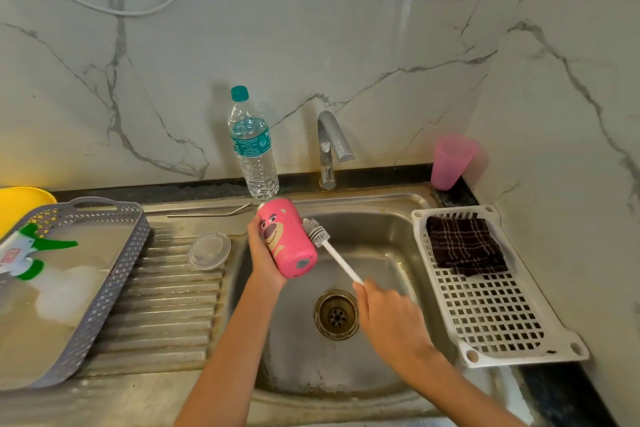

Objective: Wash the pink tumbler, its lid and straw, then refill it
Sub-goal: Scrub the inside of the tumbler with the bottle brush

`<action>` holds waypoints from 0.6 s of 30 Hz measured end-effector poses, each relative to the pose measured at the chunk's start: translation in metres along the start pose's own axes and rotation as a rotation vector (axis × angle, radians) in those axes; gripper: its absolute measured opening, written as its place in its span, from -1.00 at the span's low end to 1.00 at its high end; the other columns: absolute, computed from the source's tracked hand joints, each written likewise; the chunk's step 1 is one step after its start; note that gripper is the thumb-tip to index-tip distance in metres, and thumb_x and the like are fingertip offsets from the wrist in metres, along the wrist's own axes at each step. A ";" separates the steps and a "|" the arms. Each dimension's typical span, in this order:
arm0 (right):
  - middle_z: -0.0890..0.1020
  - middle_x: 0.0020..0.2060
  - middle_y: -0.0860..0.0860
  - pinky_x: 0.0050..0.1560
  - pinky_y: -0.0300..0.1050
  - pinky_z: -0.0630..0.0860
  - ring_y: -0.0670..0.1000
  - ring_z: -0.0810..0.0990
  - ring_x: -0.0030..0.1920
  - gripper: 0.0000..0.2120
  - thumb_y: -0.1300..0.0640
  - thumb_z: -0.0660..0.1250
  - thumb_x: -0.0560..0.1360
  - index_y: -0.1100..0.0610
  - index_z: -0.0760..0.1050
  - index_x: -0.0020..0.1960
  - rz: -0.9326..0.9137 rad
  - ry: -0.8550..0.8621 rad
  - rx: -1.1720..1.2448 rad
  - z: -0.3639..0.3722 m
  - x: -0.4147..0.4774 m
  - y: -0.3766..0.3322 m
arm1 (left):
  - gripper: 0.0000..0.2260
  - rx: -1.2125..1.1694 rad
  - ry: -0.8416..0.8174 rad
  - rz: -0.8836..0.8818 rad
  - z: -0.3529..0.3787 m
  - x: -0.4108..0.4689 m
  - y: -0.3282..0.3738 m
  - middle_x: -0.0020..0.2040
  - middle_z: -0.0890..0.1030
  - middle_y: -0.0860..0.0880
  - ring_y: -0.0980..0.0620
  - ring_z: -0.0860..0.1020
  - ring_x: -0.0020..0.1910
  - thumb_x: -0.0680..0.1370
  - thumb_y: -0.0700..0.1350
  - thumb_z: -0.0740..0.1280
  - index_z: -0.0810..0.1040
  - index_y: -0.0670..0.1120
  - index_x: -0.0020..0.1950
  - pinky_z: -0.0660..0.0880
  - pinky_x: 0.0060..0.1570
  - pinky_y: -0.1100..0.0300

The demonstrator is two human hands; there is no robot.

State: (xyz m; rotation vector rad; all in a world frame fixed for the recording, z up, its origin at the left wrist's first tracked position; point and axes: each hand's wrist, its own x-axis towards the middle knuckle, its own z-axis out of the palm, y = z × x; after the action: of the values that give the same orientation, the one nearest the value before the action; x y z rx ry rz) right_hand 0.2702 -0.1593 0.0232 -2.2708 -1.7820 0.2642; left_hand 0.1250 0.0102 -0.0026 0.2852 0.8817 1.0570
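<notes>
Over the sink basin (384, 229) now, and I've got the pink tumbler (287, 241) up in the left hand (263, 255), fingers and thumb wrapped round its body. It's tilted, base towards me and lower right, mouth pointing up and back towards the wall; I can't see inside it from here. The right hand (388, 315) is curled round the end of the white handle of the bottle brush (317, 232), and the bristle head is touching the tumbler's outer side, on its right. The drain (336, 314) sits directly below, between the two wrists.

Left of the basin, the clear lid (209, 250) lies flat on the ribbed draining board, well apart from the tumbler. The metal straw (211, 213) lies along the back ledge of the sink, its bent end near the tumbler's mouth. A water bottle (254, 146) with a teal cap stands upright behind it, against the wall, just left of the tap (330, 146).

Far left, a grey basket (104, 274) holds a spray bottle (31, 253) with a green trigger. On the right, a white rack (485, 315) carries a folded dark checked cloth (464, 246), and a pink cup (450, 161) stands in the corner behind it.
</notes>
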 end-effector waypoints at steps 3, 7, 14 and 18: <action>0.64 -0.15 0.07 -0.28 -0.08 0.39 0.14 0.64 -0.11 -0.58 -0.09 -0.11 0.66 0.11 0.44 0.11 0.046 0.038 0.039 -0.008 0.025 0.000 | -0.45 0.038 -0.083 -0.123 0.002 -0.004 -0.011 -0.10 0.65 -0.15 -0.12 0.65 -0.20 0.47 0.30 0.28 0.55 -0.11 0.22 0.64 -0.23 0.04; 0.64 -0.10 0.11 -0.26 -0.06 0.35 0.18 0.61 -0.06 -0.58 -0.08 -0.11 0.66 0.14 0.43 0.11 0.062 0.058 0.071 -0.016 0.045 -0.010 | -0.43 0.012 -0.096 -0.110 0.011 -0.003 -0.014 0.00 0.62 -0.17 -0.14 0.63 -0.11 0.44 0.31 0.31 0.55 -0.10 0.23 0.60 -0.05 -0.03; 0.53 -0.31 0.00 -0.31 -0.11 0.40 0.10 0.59 -0.23 -0.59 -0.10 -0.11 0.66 0.10 0.44 0.05 0.051 -0.029 0.127 -0.018 -0.004 -0.001 | -0.58 0.039 -0.062 -0.008 0.007 0.001 0.003 -0.17 0.63 -0.09 -0.05 0.64 -0.23 0.50 0.27 0.26 0.57 -0.06 0.07 0.63 -0.25 0.09; 0.64 -0.12 0.12 -0.16 0.00 0.46 0.19 0.61 -0.07 -0.56 -0.09 -0.10 0.66 0.15 0.46 0.09 0.134 0.011 0.192 -0.024 0.034 -0.003 | -0.41 0.133 -0.145 -0.132 0.019 -0.010 -0.018 -0.04 0.65 -0.18 -0.15 0.65 -0.13 0.44 0.33 0.31 0.56 -0.11 0.24 0.64 -0.20 0.02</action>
State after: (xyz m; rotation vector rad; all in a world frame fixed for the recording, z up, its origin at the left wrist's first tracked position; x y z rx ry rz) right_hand 0.2830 -0.1271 0.0471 -2.2520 -1.5290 0.4268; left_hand 0.1482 -0.0032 0.0037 0.4049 0.8295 0.8465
